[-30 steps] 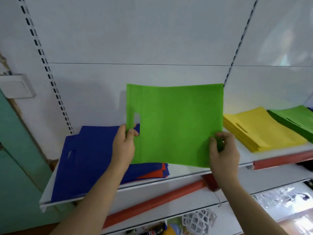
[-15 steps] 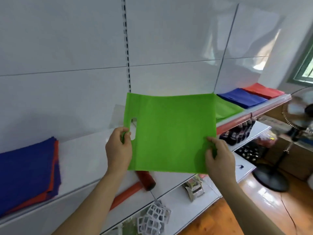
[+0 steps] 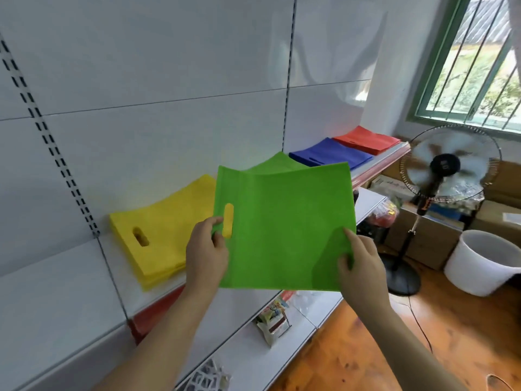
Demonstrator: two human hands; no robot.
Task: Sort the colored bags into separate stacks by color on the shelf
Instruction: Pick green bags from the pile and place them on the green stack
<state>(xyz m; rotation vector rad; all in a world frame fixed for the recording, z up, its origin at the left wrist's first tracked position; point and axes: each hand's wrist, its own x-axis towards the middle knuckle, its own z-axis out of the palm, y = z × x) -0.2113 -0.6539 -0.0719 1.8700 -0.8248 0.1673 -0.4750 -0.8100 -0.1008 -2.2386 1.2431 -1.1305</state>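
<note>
Since half a second ago the view has swung further right along the shelf (image 3: 93,280), so the mixed blue and red pile at the left is gone and a yellow stack (image 3: 169,230) now lies just left of the held green bag (image 3: 284,230). Both hands carry this bag flat and nearly upright in front of the shelf, its cut-out handle toward the left. Behind its top edge shows a green stack (image 3: 277,164), with a blue stack (image 3: 329,153) next on the right and a red stack (image 3: 366,139) at the far end. On the floor at the right stand a spinning pedestal fan (image 3: 442,170) and a white bucket (image 3: 482,263). Left hand (image 3: 207,253) pinches the bag's left edge beside the handle slot, thumb on the front. Right hand (image 3: 361,263) pinches the lower right corner, thumb on the front face.
</note>
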